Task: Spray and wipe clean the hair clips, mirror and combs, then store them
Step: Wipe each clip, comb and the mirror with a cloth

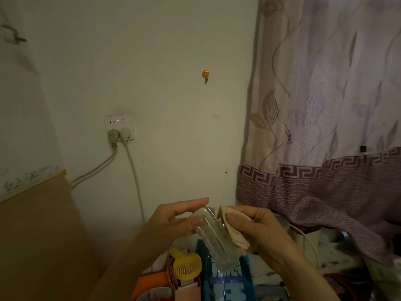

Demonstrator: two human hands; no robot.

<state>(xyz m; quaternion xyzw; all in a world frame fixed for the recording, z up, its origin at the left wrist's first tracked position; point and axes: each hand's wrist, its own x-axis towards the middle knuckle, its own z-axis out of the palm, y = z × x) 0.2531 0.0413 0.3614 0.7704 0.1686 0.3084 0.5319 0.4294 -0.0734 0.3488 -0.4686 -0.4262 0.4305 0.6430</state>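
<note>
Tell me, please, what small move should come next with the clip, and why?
Probably draw the cloth down along the clear clip: the left hand holds the clip up, and the right hand presses the cloth against its upper edge.

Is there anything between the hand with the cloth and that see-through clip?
Only the cloth itself. The right hand pinches the beige cloth and presses it against the clear hair clip, so the cloth lies between fingers and clip. The left hand holds the clip directly, with nothing in between.
</note>
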